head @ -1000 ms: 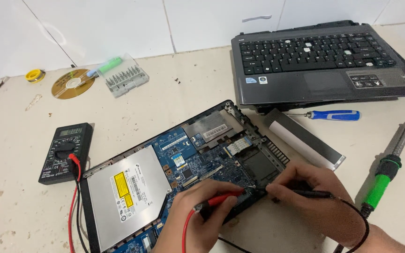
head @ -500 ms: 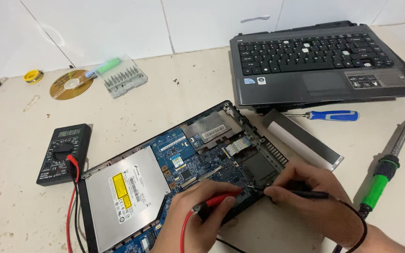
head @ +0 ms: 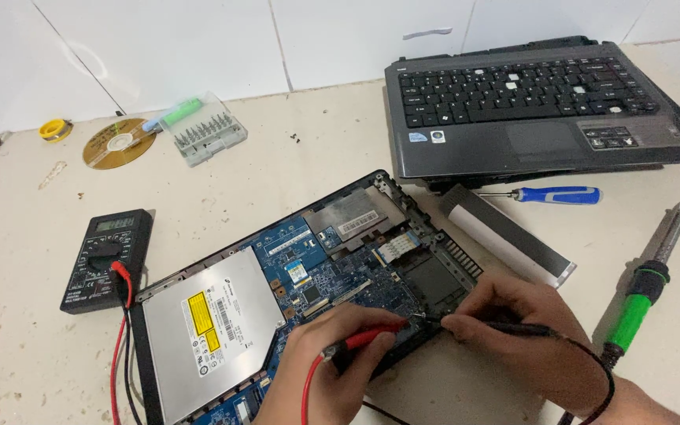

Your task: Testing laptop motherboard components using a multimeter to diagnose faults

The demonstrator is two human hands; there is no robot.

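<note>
While the left hand [head: 332, 362] pinches the red probe [head: 367, 338] and the right hand [head: 525, 334] grips the black probe [head: 513, 327], both tips meet on the near edge of the opened laptop's board [head: 340, 275], mid-measurement; next, likely, a glance left to the meter [head: 108, 248].

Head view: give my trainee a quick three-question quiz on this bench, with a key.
1. True or false: the left hand holds the red probe.
2. Which tool lies right of the opened laptop base? A) soldering iron B) hammer C) pliers
3. Fill in: the probe leads run to the black ____ at the left.

Key
1. True; the right hand holds the black probe.
2. A
3. multimeter
</note>
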